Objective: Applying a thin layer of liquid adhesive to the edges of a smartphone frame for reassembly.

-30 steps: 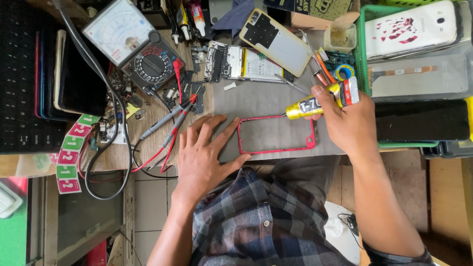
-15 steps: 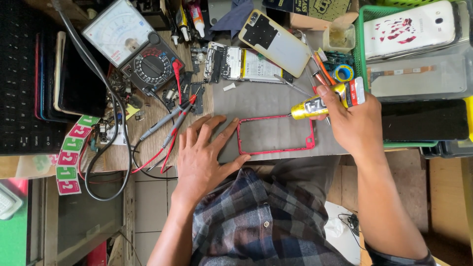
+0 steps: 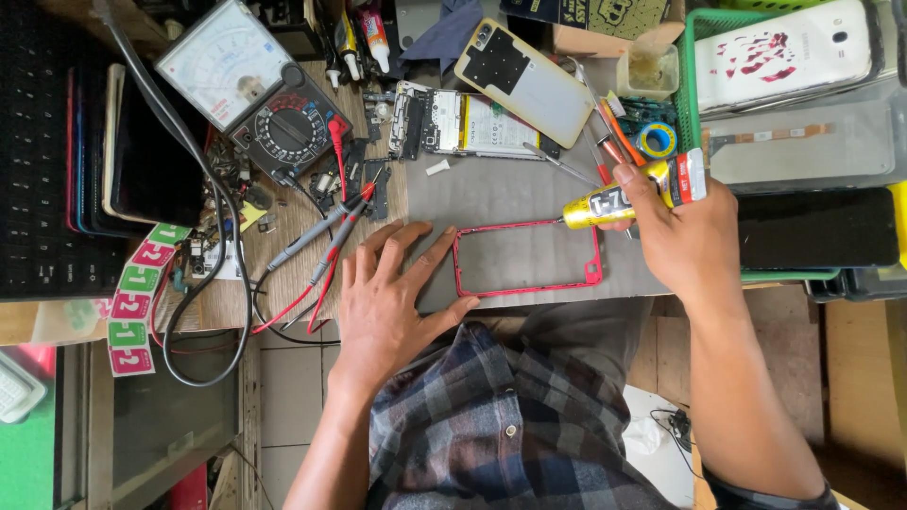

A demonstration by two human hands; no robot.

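A red phone frame (image 3: 527,289) lies flat on a grey mat (image 3: 510,194) at the bench's front edge. My left hand (image 3: 387,293) rests palm down beside the frame's left end, fingers spread, the thumb touching its lower left corner. My right hand (image 3: 685,231) grips a yellow glue tube (image 3: 619,198) with a red cap end, its nozzle pointing left at the frame's top right edge. Behind the frame lie an opened phone body (image 3: 453,123) with its board showing and a pale back cover (image 3: 524,80).
An analogue multimeter (image 3: 250,90) with red and black probe leads (image 3: 326,236) sits at the left. A stack of tablets (image 3: 104,142) and a keyboard (image 3: 28,151) lie far left. A green tray (image 3: 694,57) holds a white phone (image 3: 775,47). Screwdrivers and blue tape roll (image 3: 654,140) stand near the tube.
My right hand has moved the glue tube slightly up and right along the frame's top right corner. The left hand has stayed in place.
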